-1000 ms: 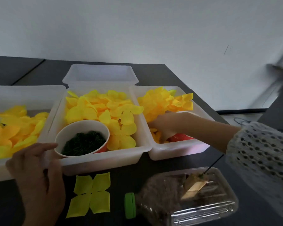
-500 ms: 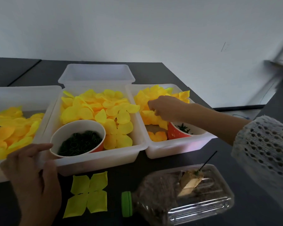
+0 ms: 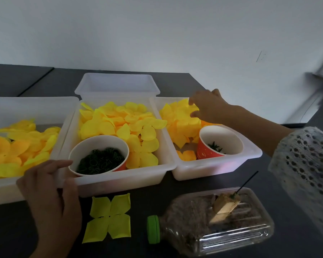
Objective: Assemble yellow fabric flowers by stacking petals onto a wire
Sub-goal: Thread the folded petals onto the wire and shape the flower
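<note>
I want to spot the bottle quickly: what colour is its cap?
Green; the cap shows clearly in the head view, on the bottle lying sideways.

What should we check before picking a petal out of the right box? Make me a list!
1. Right hand over the right box's petals: ok.
2. Petal pinched in its fingers: cannot tell.
3. Wire upright in the bottle, bare: ok.
4. Left hand on the middle box: ok.
5. Flat four-petal piece lying on the table, within reach: ok.
</note>
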`<state>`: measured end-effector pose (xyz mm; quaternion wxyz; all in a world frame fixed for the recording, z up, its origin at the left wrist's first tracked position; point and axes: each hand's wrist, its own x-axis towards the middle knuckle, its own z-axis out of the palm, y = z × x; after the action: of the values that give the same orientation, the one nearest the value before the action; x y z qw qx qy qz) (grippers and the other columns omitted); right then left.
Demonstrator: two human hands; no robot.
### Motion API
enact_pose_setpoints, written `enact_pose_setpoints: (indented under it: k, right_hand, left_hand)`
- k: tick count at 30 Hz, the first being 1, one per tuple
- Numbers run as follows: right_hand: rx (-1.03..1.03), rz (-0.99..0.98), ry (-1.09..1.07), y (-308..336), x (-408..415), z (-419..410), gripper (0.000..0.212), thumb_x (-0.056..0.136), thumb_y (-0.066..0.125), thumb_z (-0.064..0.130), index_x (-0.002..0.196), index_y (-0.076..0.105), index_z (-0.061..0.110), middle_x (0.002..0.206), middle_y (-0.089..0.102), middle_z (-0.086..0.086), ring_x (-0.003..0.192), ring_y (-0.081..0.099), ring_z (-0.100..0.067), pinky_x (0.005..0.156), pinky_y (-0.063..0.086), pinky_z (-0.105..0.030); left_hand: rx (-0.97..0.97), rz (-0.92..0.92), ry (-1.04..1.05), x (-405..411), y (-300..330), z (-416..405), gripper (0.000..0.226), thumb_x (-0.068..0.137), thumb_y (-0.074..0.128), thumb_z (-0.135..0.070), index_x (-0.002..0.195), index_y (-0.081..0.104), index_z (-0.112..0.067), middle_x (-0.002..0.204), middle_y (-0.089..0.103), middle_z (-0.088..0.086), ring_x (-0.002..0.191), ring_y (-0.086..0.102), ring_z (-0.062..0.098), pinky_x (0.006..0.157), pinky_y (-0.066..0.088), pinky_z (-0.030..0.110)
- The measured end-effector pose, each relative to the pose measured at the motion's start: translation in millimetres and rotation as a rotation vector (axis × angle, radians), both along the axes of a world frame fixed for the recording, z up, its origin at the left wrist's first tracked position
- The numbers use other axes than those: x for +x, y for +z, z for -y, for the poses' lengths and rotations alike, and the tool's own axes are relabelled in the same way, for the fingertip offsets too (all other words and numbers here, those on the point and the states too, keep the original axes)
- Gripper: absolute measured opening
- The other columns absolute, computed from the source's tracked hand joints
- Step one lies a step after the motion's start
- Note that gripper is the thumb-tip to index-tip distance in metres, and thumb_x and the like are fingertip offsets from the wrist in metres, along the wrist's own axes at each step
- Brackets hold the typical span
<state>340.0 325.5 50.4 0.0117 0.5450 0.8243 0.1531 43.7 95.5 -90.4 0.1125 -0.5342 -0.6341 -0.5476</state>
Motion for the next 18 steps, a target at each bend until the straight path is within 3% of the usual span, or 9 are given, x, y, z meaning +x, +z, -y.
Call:
enact_pose_setpoints:
  k: [1,3,5,6,7,9,11,16,18]
  right_hand:
    - [0.066,0.047,-0.002,-1.6,-1.2,3.1,0.045,0.087,0.068,0.032,0.124,0.051,0.013,0.122,0.054,-0.010,0.112,0.052,-0.031,0.098,0.034,-0.044]
    - [0.155,-0.013,0.160,-7.9,-11.8,15.8,0.033,0.087,0.063,0.019,0.118,0.052,0.014,0.113,0.055,-0.008,0.105,0.054,-0.029,0.084,0.042,-0.036]
    - [-0.078,-0.108,0.297,-17.9,-24.9,31.0,0.015,0.087,0.055,0.011,0.101,0.060,0.014,0.089,0.057,0.001,0.090,0.056,-0.024,0.061,0.035,-0.024]
    - [-0.267,-0.054,0.270,-23.0,-30.6,34.9,0.012,0.088,0.056,0.013,0.098,0.064,0.014,0.083,0.056,0.003,0.086,0.057,-0.023,0.057,0.033,-0.021]
    - [-0.439,0.045,0.226,-27.2,-35.4,38.8,0.015,0.089,0.060,0.020,0.100,0.066,0.013,0.084,0.058,0.004,0.088,0.058,-0.022,0.058,0.036,-0.020]
    - [-0.657,0.231,0.117,-36.7,-39.9,39.5,0.035,0.087,0.067,0.034,0.113,0.063,0.011,0.100,0.063,-0.001,0.096,0.059,-0.023,0.074,0.049,-0.027]
    - [-0.676,0.273,0.113,-45.6,-41.9,34.1,0.044,0.084,0.071,0.035,0.118,0.058,0.010,0.109,0.061,-0.005,0.101,0.058,-0.025,0.088,0.050,-0.035]
    - [-0.688,0.242,0.152,-52.9,-45.4,25.2,0.028,0.083,0.073,0.033,0.095,0.055,0.014,0.095,0.058,-0.002,0.091,0.055,-0.023,0.077,0.044,-0.032]
    - [-0.699,0.213,0.163,-51.0,-45.7,26.3,0.036,0.082,0.073,0.032,0.109,0.059,0.012,0.098,0.058,0.000,0.091,0.053,-0.022,0.078,0.043,-0.031]
  left_hand:
    - [-0.006,0.023,-0.012,2.1,0.3,-0.7,0.036,0.094,0.033,-0.026,0.113,0.055,-0.005,0.115,0.048,0.016,0.108,0.045,0.042,0.087,0.037,0.058]
    - [-0.016,0.052,-0.015,4.5,3.0,0.1,0.036,0.093,0.034,-0.025,0.113,0.055,-0.004,0.115,0.048,0.018,0.108,0.044,0.043,0.086,0.037,0.058]
    - [-0.010,0.069,-0.007,4.8,4.5,-0.4,0.036,0.091,0.035,-0.024,0.112,0.056,-0.003,0.114,0.047,0.017,0.108,0.044,0.041,0.087,0.036,0.057]
    - [-0.003,0.070,-0.008,5.8,6.2,-0.5,0.035,0.091,0.036,-0.023,0.112,0.056,-0.003,0.114,0.047,0.016,0.109,0.044,0.040,0.087,0.035,0.056]
    - [-0.003,0.063,-0.010,5.2,5.6,-0.1,0.035,0.091,0.036,-0.022,0.111,0.056,-0.002,0.114,0.047,0.016,0.108,0.044,0.039,0.087,0.035,0.056]
    - [-0.003,0.048,-0.013,4.7,5.1,-0.3,0.035,0.090,0.037,-0.021,0.110,0.057,0.000,0.113,0.048,0.018,0.108,0.044,0.040,0.088,0.036,0.057]
    - [-0.004,0.048,-0.011,4.7,5.1,-0.9,0.035,0.090,0.037,-0.020,0.109,0.058,0.001,0.112,0.050,0.020,0.108,0.044,0.041,0.088,0.036,0.057]
    - [-0.010,0.012,0.008,4.5,4.2,-0.8,0.035,0.091,0.037,-0.020,0.108,0.058,0.001,0.112,0.051,0.022,0.105,0.045,0.043,0.088,0.036,0.054]
    - [0.010,0.036,0.001,5.6,5.6,-1.4,0.034,0.091,0.037,-0.021,0.108,0.058,0.000,0.111,0.051,0.021,0.105,0.045,0.042,0.087,0.036,0.054]
